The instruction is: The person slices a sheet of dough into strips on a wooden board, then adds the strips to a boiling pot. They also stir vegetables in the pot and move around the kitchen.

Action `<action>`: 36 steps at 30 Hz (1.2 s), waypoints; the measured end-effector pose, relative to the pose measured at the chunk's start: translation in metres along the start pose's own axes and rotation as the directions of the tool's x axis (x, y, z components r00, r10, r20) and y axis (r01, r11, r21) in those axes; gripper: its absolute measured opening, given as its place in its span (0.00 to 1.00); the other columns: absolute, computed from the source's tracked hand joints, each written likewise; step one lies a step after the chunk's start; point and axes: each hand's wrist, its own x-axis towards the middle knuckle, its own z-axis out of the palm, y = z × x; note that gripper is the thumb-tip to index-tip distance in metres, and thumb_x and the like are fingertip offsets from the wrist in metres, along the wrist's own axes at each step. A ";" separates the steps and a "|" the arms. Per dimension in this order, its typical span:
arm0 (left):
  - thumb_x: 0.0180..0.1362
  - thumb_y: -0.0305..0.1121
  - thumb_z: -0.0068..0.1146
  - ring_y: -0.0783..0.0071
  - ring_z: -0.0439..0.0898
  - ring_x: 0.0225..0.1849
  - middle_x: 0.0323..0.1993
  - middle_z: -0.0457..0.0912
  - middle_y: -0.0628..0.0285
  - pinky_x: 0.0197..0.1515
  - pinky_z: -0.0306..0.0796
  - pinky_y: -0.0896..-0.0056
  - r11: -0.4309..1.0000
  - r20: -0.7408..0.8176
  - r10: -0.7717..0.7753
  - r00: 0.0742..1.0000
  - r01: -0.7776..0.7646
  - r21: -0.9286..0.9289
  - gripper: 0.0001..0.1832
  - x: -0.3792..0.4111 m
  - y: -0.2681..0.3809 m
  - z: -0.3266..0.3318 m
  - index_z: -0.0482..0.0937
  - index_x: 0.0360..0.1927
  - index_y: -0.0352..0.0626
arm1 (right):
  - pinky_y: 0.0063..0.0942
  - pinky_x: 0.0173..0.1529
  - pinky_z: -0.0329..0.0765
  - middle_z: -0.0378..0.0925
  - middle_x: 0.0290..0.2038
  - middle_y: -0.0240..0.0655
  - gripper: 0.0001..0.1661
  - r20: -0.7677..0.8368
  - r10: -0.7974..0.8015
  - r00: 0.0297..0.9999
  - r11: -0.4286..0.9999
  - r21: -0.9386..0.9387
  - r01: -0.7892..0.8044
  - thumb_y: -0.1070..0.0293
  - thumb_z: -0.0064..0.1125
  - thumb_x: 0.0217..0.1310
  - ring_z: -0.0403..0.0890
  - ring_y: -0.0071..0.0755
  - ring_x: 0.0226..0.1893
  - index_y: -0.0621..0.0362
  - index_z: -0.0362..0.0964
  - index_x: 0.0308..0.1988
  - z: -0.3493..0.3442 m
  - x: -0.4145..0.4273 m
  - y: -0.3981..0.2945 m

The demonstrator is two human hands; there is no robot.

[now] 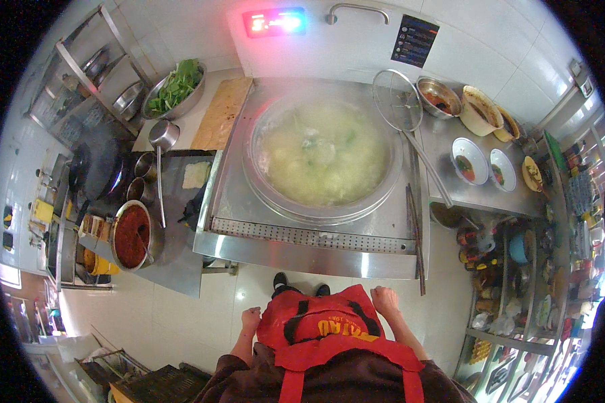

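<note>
My left hand [251,317] is closed beside the left edge of my red apron [327,320]. My right hand [384,299] is closed at the apron's right edge. Neither shows anything held. In front of me a large round pot [322,151] of pale green, steaming liquid sits in a steel cooking station. A wire-mesh strainer [398,101] with a long metal handle leans right of the pot. Long dark chopsticks [416,237] lie across the station's right front corner. A long-handled steel ladle [164,135] lies at left.
A steel pot of red chili sauce [132,237] stands at left, below a black wok [98,166]. A metal bowl of leafy greens [174,90] is at the back left. At right, two white bowls [470,160] stand near a steel bowl [438,98]. Shelves [511,340] hold goods.
</note>
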 end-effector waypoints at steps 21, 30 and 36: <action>0.51 0.32 0.50 0.59 0.83 0.33 0.37 0.83 0.53 0.37 0.77 0.61 0.990 0.036 -0.037 0.999 0.032 0.135 0.15 0.004 -0.028 -0.008 0.84 0.40 0.45 | 0.32 0.17 0.75 0.76 0.13 0.38 0.12 0.419 0.317 0.851 0.804 0.357 -0.475 0.68 0.50 0.48 0.75 0.32 0.09 0.61 0.75 0.17 0.098 -0.015 0.115; 0.55 0.35 0.51 0.65 0.81 0.19 0.26 0.83 0.50 0.25 0.74 0.67 0.988 0.030 -0.146 0.989 0.148 -0.049 0.15 -0.002 -0.014 -0.010 0.84 0.37 0.37 | 0.32 0.18 0.75 0.76 0.14 0.40 0.14 0.376 0.264 0.888 0.831 0.379 -0.408 0.67 0.50 0.47 0.75 0.34 0.10 0.62 0.74 0.17 0.119 0.003 0.128; 0.55 0.36 0.53 0.68 0.79 0.17 0.23 0.82 0.55 0.21 0.73 0.68 0.930 0.150 0.291 0.945 -0.316 0.189 0.15 0.010 -0.014 -0.019 0.83 0.39 0.36 | 0.34 0.26 0.78 0.77 0.18 0.46 0.13 0.195 -0.051 0.979 0.999 0.025 0.047 0.65 0.53 0.44 0.80 0.38 0.17 0.63 0.75 0.17 0.104 0.014 0.120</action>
